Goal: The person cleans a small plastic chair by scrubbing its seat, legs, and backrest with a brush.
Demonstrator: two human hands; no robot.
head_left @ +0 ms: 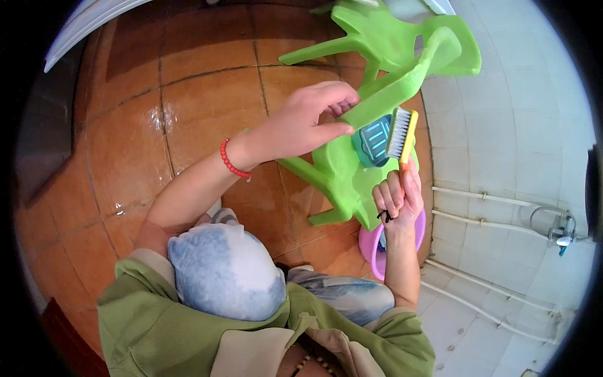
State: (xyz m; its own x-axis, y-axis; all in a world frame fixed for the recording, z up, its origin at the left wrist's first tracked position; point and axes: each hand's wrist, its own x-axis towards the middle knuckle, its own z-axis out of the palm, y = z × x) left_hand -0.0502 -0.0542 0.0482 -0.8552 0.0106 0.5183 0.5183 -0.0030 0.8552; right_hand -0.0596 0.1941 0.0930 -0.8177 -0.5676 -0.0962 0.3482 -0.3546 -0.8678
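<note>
Shiny orange floor tiles (207, 113) spread below my grips. Left grip (314, 119) is closed on the green chair's (392, 91) edge, probably light and slick. Beyond my right grip (402, 196) sits a teal dish (370, 157); clamped in it, the brush (409, 135) looks light, stiff, best held by its handle.

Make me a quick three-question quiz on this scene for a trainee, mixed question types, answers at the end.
1. Which of the person's hands holds the yellow-headed brush?
2. True or false: the red bead bracelet is on the right wrist.
3. What rests on the green seat?
A) A pink basin
B) A teal dish
C) A wall tap

Key
1. The right hand.
2. False: the red bead bracelet is on the left wrist.
3. B.
</note>
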